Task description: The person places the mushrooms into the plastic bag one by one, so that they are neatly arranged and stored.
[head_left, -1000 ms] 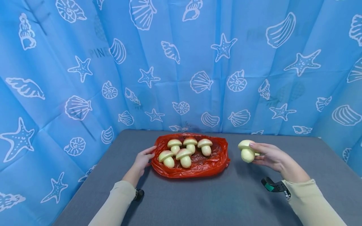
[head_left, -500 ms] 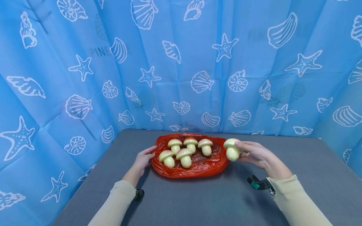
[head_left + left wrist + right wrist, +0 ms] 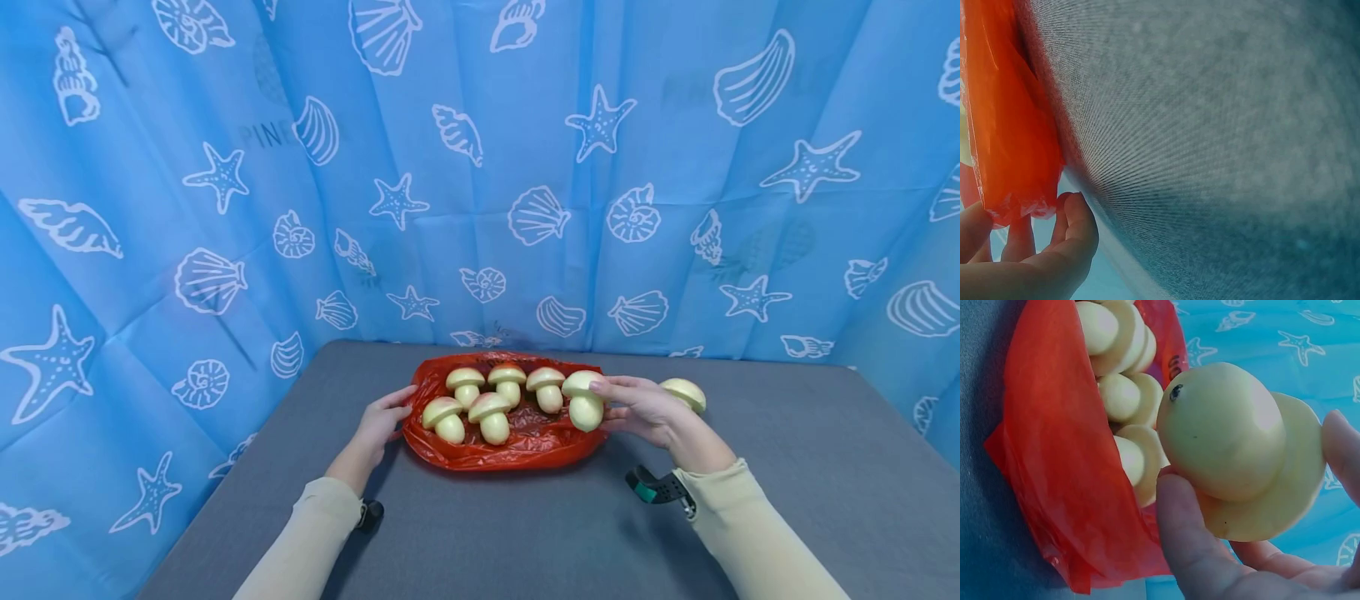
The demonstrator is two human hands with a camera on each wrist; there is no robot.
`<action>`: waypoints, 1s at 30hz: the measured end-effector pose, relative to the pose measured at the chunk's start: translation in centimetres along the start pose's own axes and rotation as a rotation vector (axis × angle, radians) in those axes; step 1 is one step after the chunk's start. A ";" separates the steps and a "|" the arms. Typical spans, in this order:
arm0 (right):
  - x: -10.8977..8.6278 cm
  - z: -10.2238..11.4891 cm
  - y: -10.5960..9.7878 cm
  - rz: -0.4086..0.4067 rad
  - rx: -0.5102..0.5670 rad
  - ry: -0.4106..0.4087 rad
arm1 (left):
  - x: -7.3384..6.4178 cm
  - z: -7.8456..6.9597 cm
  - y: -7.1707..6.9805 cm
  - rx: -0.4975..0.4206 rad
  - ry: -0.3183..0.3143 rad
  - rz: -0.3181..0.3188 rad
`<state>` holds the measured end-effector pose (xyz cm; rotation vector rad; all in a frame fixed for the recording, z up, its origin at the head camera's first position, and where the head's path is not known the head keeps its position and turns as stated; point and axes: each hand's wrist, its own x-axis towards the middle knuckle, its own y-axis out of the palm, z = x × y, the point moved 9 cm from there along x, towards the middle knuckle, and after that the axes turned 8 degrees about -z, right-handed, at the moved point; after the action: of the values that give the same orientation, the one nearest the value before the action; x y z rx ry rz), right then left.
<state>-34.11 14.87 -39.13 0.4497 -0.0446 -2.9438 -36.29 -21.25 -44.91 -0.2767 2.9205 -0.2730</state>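
Observation:
My right hand (image 3: 648,412) holds a pale toy mushroom (image 3: 583,402) by its cap, over the right end of a red plastic bag (image 3: 517,456). In the right wrist view the held mushroom (image 3: 1222,434) shows its round stem end with a small dark mark, thumb and fingers around the cap. Several similar mushrooms (image 3: 491,417) lie inside the opened bag. My left hand (image 3: 381,423) grips the bag's left end; in the left wrist view its fingers (image 3: 1079,222) bend around the bag's edge (image 3: 1016,125).
Another mushroom (image 3: 686,393) is on the grey tabletop (image 3: 525,533) at the right, partly hidden behind my right hand. A blue curtain (image 3: 465,208) printed with shells and starfish hangs behind the table and along its sides.
My right hand has moved left with the mushroom, from beside the bag to over its right end, uncovering another mushroom behind it. The left hand stays at the bag.

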 end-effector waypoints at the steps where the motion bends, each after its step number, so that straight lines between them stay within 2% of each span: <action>1: 0.0 0.0 0.1 -0.004 -0.001 0.005 | 0.0 0.0 0.0 0.000 -0.002 -0.001; 20: 0.8 -0.5 2.4 0.011 -0.022 0.030 | 0.3 0.2 -0.1 -0.004 -0.005 0.002; 30: 2.0 -1.2 4.5 0.064 -0.057 -0.005 | 0.4 0.3 -0.2 -0.007 -0.008 0.003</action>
<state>-34.96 10.05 -40.67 0.4245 0.0234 -2.8754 -36.61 -21.52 -45.20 -0.2733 2.9143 -0.2607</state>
